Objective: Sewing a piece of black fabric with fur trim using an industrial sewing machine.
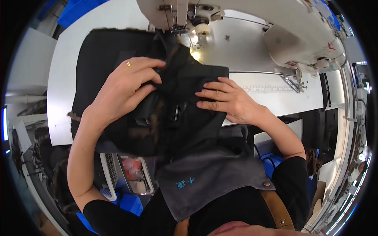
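A large piece of black fabric (106, 78) with brown fur along its seam (159, 112) lies on the white sewing table. Its upper end reaches the presser foot (179, 29) of a sewing machine. My left hand (124, 86), a gold ring on one finger, is bent over the cloth with fingers and thumb closed on a fold left of the seam. On the right part of the same fabric my right hand (226, 99) lies flat, fingers stretched out. What is under both palms is hidden.
The machine's white arm (291, 23) spans the upper right above a metal plate (240, 43). A ruler strip (264, 88) and a small metal tool (290, 83) are at the right. Below the table's edge sits a tray (138, 177) with a red item; blue bins are beneath.
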### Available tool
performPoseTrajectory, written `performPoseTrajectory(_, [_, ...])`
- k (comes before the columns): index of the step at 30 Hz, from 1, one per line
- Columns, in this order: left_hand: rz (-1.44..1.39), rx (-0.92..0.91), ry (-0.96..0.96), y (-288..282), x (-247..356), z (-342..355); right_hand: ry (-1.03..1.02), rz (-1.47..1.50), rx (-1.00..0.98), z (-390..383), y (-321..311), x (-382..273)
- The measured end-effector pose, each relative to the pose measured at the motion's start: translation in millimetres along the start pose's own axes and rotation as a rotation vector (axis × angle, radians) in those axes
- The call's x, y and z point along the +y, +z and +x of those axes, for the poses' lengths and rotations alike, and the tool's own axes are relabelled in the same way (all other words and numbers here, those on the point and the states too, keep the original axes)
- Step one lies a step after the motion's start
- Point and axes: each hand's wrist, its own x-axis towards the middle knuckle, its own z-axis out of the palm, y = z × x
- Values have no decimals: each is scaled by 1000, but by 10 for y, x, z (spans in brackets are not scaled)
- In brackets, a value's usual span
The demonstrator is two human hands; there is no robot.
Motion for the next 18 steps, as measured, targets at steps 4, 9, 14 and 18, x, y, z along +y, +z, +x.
performPoseTrajectory(4, [-67,95,-58,49,9,-7,30,90,37,1,16,16])
performPoseTrajectory(9, [-148,149,-144,91,77,98,110,205,107,8,-139,-17])
performPoseTrajectory(14, [-135,193,-152,167,68,207,111,141,346,269,-142,-223])
performPoseTrajectory(18, [-169,282,-192,192,78,198,259,-418,387,581,39,-269])
